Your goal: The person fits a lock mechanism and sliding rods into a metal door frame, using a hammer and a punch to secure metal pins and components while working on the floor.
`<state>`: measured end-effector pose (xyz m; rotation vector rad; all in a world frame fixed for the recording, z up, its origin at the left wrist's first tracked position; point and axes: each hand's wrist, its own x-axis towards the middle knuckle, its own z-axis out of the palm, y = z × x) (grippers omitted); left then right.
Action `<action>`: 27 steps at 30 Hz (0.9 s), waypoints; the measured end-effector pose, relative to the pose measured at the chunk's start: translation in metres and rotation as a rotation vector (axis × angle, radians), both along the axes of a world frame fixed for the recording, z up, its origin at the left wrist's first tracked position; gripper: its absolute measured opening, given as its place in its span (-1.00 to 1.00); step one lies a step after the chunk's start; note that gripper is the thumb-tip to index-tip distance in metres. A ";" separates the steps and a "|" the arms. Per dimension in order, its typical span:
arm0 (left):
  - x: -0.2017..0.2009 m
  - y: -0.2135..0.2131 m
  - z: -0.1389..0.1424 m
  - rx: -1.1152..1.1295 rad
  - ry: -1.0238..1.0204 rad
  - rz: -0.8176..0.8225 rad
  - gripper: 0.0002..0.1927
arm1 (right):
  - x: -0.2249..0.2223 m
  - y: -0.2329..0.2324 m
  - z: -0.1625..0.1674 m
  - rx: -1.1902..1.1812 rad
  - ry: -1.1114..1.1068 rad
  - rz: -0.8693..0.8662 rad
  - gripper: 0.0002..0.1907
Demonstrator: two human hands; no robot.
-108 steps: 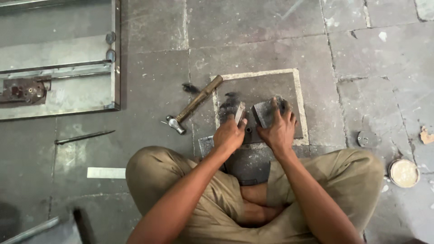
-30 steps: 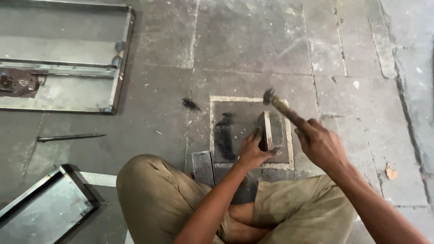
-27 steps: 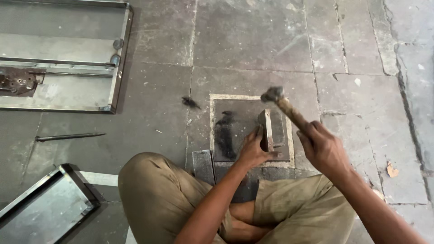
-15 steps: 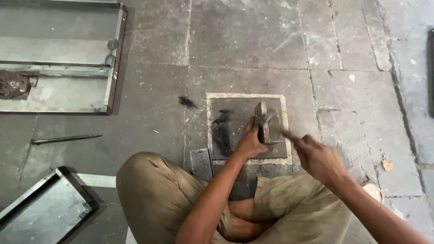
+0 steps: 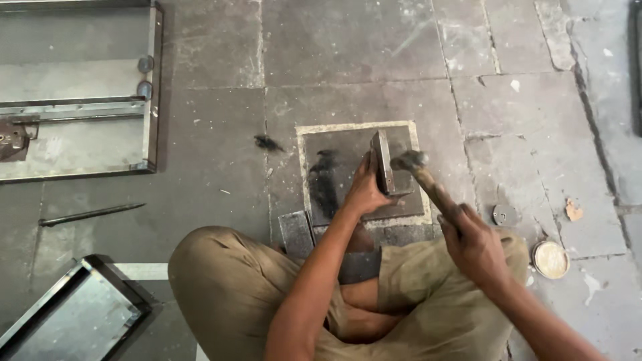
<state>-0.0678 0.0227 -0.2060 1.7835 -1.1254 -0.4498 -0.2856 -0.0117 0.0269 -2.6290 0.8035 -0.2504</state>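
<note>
On the dark steel plate (image 5: 334,194) ahead of crossed legs, left hand (image 5: 366,190) pinches a metal piece (image 5: 382,162) upright on edge; right hand (image 5: 476,244) grips the hammer (image 5: 428,184), head beside it. Open floor lies beyond the plate's far rim.

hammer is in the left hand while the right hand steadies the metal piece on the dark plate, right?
Not quite: the hands are swapped. The head view shows the hammer in the right hand, while the left hand steadies the metal piece on the dark plate.
</note>
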 end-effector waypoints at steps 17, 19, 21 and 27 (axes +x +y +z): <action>-0.009 0.008 0.006 0.118 0.046 -0.013 0.52 | 0.004 0.001 -0.024 -0.075 -0.149 -0.067 -0.45; -0.012 0.013 0.011 0.199 0.119 -0.030 0.46 | 0.020 -0.007 -0.022 -0.016 -0.046 -0.102 -0.47; -0.015 0.017 0.015 0.190 0.104 -0.017 0.44 | 0.029 -0.010 -0.019 -0.017 -0.071 -0.086 -0.45; -0.003 0.017 0.025 0.230 0.044 -0.105 0.39 | 0.030 -0.016 -0.012 -0.006 0.109 -0.084 -0.38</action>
